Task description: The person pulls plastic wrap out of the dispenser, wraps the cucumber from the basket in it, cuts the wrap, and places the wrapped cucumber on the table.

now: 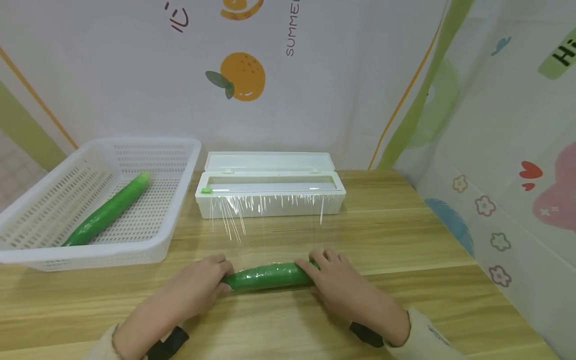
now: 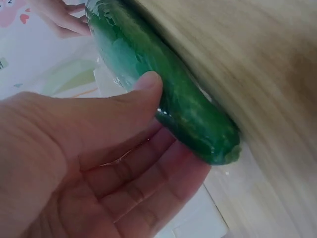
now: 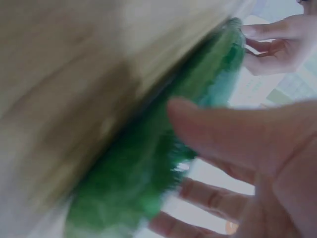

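A green cucumber (image 1: pixel 270 276) lies crosswise on the wooden table, its skin shiny under clear cling film. My left hand (image 1: pixel 204 280) holds its left end, thumb on the near side and fingers beneath and behind, as the left wrist view shows. At the other end my right hand (image 1: pixel 335 282) grips it between thumb and fingers. Clear cling film (image 1: pixel 231 222) stretches from the white dispenser box (image 1: pixel 270 206) toward the cucumber. The film's edges are hard to make out.
The dispenser's lid (image 1: pixel 270 161) stands raised against the back, and a small green slider (image 1: pixel 206 190) sits at its left. To the left, a white plastic basket (image 1: pixel 135 250) contains another cucumber (image 1: pixel 110 210). A printed curtain (image 1: pixel 315 100) hangs behind the table.
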{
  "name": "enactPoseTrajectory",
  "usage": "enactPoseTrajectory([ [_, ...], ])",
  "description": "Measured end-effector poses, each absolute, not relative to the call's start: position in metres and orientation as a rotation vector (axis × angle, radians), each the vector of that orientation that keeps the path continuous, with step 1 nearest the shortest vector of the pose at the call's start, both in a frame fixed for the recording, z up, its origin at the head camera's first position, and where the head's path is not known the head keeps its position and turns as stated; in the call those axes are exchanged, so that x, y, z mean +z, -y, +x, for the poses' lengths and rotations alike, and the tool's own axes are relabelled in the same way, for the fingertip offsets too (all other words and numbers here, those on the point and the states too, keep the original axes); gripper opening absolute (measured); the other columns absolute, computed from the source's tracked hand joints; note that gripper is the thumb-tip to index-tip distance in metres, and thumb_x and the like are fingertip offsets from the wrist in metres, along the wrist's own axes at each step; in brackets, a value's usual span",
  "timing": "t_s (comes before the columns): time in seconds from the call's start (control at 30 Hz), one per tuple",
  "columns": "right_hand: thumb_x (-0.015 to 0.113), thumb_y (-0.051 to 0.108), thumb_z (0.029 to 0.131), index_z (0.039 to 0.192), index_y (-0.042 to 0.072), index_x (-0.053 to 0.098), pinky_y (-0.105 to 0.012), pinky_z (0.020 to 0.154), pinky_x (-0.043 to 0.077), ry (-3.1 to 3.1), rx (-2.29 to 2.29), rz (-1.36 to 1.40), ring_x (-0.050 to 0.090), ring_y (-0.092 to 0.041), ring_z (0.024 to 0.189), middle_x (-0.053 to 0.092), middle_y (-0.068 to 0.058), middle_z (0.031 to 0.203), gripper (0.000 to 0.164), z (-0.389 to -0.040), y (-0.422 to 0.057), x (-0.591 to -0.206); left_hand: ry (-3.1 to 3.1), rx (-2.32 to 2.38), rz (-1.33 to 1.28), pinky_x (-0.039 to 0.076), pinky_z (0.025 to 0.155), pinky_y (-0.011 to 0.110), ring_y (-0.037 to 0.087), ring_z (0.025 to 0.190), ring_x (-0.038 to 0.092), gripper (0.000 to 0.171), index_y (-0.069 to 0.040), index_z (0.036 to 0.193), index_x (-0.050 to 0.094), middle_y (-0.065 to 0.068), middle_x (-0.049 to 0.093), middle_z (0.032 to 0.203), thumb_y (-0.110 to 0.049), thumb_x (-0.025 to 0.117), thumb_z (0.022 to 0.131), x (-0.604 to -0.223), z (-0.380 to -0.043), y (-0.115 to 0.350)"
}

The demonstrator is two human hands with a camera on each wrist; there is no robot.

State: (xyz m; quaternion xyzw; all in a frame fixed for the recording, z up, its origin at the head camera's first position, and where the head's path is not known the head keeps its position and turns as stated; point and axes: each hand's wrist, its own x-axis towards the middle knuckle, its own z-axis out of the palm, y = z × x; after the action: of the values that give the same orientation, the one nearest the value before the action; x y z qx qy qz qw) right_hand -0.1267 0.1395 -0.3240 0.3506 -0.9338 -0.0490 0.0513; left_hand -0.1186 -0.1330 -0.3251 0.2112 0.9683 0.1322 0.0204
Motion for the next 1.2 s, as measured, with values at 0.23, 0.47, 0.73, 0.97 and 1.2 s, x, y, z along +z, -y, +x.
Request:
enactPoseTrajectory([
  [0.23, 0.070, 0.014, 0.082, 0.129, 0.015, 0.051, -0.045, 0.083, 0.049, 2.790, -0.027, 1.037, 0.054, -0.031, 0.102, 0.054, -0.011, 0.115, 0.051, -0.142, -0.140, -0.334, -2.911, 0.526, 0.702, 0.051, 0.069, 0.030, 0.009, 0.078, 0.053, 0.026, -0.003, 0.100, 0.067, -0.002, 0.057, 0.088, -0.014, 0.073, 0.078, -0.325, -0.125, 0.140],
  [0.47, 0.072, 0.014, 0.078, 0.127, 0.015, 0.057, -0.037, 0.080, 0.046, 2.771, 0.016, 1.059, 0.046, -0.025, 0.095, 0.049, -0.011, 0.106, 0.051, -0.149, -0.141, -0.331, -2.783, 0.801, 0.762, 0.047, 0.064, 0.022, 0.006, 0.073, 0.050, 0.026, -0.006, 0.091, 0.061, -0.005, 0.056, 0.080, -0.012, 0.077, 0.072, -0.329, -0.140, 0.150],
  [0.73, 0.068, 0.014, 0.083, 0.125, -0.001, 0.047, -0.038, 0.085, 0.047, 2.868, 0.137, 1.047, 0.050, -0.026, 0.099, 0.053, -0.012, 0.112, 0.049, -0.156, -0.141, -0.327, -2.706, 0.873, 0.772, 0.049, 0.067, 0.023, 0.010, 0.078, 0.054, 0.025, -0.007, 0.091, 0.062, -0.001, 0.058, 0.086, -0.018, 0.076, 0.073, -0.326, -0.148, 0.158],
  [0.97, 0.060, 0.011, 0.089, 0.107, 0.003, 0.052, -0.033, 0.075, 0.046, 2.878, 0.152, 1.084, 0.047, -0.020, 0.087, 0.053, -0.009, 0.103, 0.022, -0.162, -0.141, -0.325, -2.740, 0.851, 0.757, 0.049, 0.070, 0.026, 0.012, 0.080, 0.055, 0.023, -0.005, 0.096, 0.067, 0.001, 0.059, 0.090, -0.020, 0.071, 0.079, -0.322, -0.152, 0.161],
  [1.2, 0.063, 0.010, 0.087, 0.111, -0.001, 0.055, -0.039, 0.084, 0.049, 2.918, 0.198, 1.044, 0.049, -0.031, 0.104, 0.049, -0.017, 0.121, 0.027, -0.164, -0.140, -0.323, -2.702, 0.953, 0.728, 0.049, 0.068, 0.028, 0.012, 0.078, 0.057, 0.020, -0.005, 0.098, 0.059, 0.000, 0.063, 0.083, -0.015, 0.068, 0.082, -0.320, -0.156, 0.162],
])
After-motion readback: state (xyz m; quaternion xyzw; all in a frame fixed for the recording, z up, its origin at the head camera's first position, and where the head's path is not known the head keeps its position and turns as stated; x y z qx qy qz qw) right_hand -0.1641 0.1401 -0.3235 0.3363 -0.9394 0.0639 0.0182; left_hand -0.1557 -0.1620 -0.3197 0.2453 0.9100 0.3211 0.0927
